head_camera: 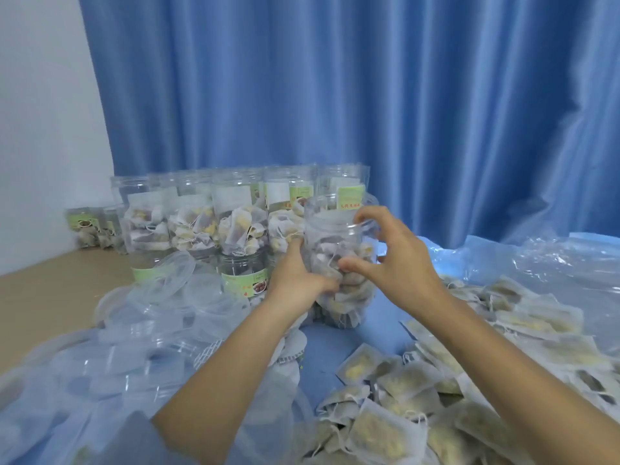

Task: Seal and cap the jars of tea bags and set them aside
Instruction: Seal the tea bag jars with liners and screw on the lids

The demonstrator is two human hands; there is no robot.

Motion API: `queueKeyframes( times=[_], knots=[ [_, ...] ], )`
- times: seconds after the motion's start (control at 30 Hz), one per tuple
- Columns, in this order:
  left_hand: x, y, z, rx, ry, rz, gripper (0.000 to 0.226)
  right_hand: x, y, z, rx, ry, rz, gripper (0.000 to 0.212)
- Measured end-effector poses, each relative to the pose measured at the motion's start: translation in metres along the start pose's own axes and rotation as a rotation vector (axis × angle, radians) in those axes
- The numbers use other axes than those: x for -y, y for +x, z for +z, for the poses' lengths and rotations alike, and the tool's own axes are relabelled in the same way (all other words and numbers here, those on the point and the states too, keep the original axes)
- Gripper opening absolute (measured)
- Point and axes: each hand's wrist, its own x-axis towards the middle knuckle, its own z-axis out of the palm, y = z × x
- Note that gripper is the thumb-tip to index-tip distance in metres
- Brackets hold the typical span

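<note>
A pleated blue curtain [369, 88] fills the back of the room beside a white wall [40, 112], and the desk [43, 290] shows tan wood at the left under a blue cover [335, 350]. The clear jar [340, 263] and the stacked jars [208, 223] carry pale green labels with red print. The loose tea bags [419, 397] are off-white gauze over yellow and brownish-green filling, and the lids [161, 307] are clear.

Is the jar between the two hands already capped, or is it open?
Open. The jar shows a bare rim with no cap on it; the right hand is at the rim, holding no cap.
</note>
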Motion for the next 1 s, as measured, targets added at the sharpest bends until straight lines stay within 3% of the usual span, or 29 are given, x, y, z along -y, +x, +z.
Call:
queueKeyframes(
  times=[0.1, 0.27, 0.43, 0.57, 0.67, 0.8, 0.9, 1.0],
  knots=[
    [0.016, -0.015, 0.007, -0.003, -0.038, -0.032, 0.086, -0.014, -0.020, 0.017, 0.070, -0.050, 0.002, 0.050],
    [0.034, -0.022, 0.016, -0.158, -0.275, -0.026, 0.048, -0.031, -0.038, 0.051, 0.143, -0.020, 0.070, 0.052],
    [0.050, -0.026, 0.026, -0.254, -0.248, 0.002, 0.050, -0.044, -0.046, 0.071, 0.120, 0.130, 0.165, 0.064],
    [0.062, -0.031, 0.037, -0.266, -0.189, 0.016, 0.066, -0.061, -0.048, 0.067, 0.147, 0.238, 0.456, 0.098],
    [0.066, -0.032, 0.043, -0.268, -0.152, 0.017, 0.067, -0.069, -0.051, 0.061, 0.341, 0.119, 0.612, 0.076],
    [0.062, -0.034, 0.040, -0.270, -0.179, 0.021, 0.061, -0.064, -0.054, 0.059, 0.668, -0.349, 0.549, 0.047],
    [0.056, -0.033, 0.031, -0.293, -0.297, -0.010, 0.046, -0.060, -0.055, 0.058, 0.706, -0.499, 0.488, 0.032],
    [0.049, -0.033, 0.016, -0.326, -0.406, -0.032, 0.045, -0.052, -0.050, 0.051, 0.651, -0.422, 0.434, 0.019]
  ],
)
